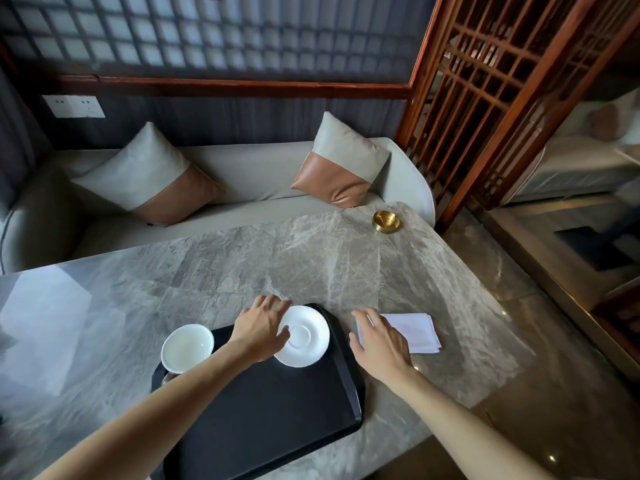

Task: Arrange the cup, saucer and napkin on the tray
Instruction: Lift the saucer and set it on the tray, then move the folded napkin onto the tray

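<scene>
A black rectangular tray [277, 417] lies on the marble table near its front edge. A white saucer [306, 337] sits in the tray's far right corner. My left hand [261, 329] grips the saucer's left rim, fingers over the far edge and thumb on the plate. A white cup [187, 348] stands at the tray's far left corner, whether on the tray or beside it I cannot tell. A folded white napkin [415, 332] lies on the table right of the tray. My right hand [379, 344] hovers over the napkin's left edge with fingers spread.
A small brass dish [386, 221] sits at the table's [277, 258] far right corner. Behind the table is a beige bench with two cushions [149, 174]. A wooden lattice screen [502, 98] stands at the right, beyond the table's edge.
</scene>
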### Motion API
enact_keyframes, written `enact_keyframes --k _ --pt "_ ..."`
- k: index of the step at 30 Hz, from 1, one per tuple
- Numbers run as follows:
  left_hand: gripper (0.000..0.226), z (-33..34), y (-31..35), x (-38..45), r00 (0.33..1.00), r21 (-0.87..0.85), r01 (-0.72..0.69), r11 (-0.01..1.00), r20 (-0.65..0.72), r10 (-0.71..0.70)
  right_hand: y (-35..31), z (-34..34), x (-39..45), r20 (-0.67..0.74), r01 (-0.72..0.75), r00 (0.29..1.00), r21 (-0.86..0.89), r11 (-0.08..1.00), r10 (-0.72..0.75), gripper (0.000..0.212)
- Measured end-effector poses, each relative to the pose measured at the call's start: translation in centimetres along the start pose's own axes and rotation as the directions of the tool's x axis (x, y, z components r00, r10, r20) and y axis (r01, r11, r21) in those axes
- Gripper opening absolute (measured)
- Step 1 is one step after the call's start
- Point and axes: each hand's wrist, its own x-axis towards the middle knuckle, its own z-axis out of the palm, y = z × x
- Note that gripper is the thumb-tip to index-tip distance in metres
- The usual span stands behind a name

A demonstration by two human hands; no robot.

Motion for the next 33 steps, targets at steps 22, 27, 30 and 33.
enact_keyframes --k 22,27,30,33 --pt "0.057 6.3 13.3 7.1 0.995 0.033 0.032 0.999 0.091 -0.035 17.8 1.5 3.8 0.258 -0.010 0.966 -0.047 0.999 0.022 0.046" --pt "0.060 8.5 15.7 10.4 0.986 -0.031 0.075 0.997 0.152 -0.069 21.9 2.5 6.8 0.348 0.024 0.938 -0.033 0.999 -0.011 0.054" --pt "0.059 9.8 16.7 12.1 0.980 -0.046 0.101 0.994 0.176 -0.091 23.7 2.9 8.4 0.393 0.069 0.917 -0.006 0.998 -0.061 0.058" --pt "0.059 10.8 17.1 13.4 0.972 -0.044 0.112 0.993 0.211 -0.100 25.0 3.3 9.5 0.448 0.125 0.884 0.053 0.991 -0.135 0.061"
